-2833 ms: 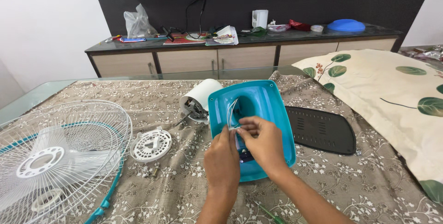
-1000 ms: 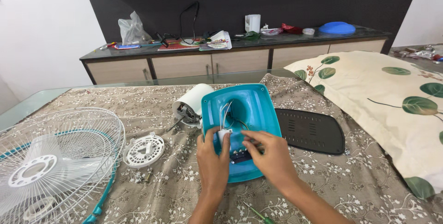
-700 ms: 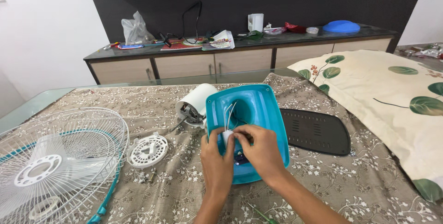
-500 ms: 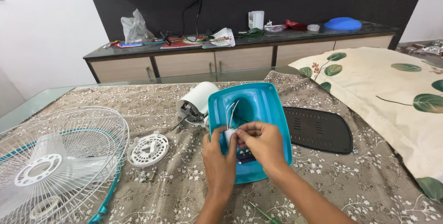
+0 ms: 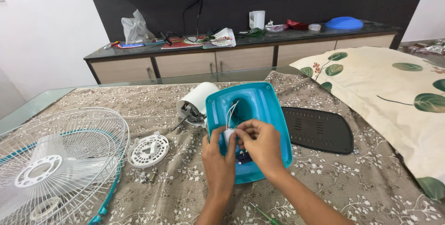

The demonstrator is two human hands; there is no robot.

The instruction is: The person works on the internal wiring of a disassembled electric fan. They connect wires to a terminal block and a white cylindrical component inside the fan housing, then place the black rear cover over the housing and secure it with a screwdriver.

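Teal plastic fan base (image 5: 259, 109) lay upturned on the floral tablecloth (image 5: 361, 183), beside the white motor housing (image 5: 197, 102). Left hand (image 5: 218, 160) and right hand (image 5: 260, 145) met over its cavity, fingertips of both pinched on a small white component (image 5: 229, 135) from which white wires (image 5: 230, 112) ran into the base. Judgement: grip the component's body, not the leads; keep the wires slack and unkinked. Black bottom cover (image 5: 317, 130) lay to the right, wire fan guard (image 5: 60, 164) to the left.
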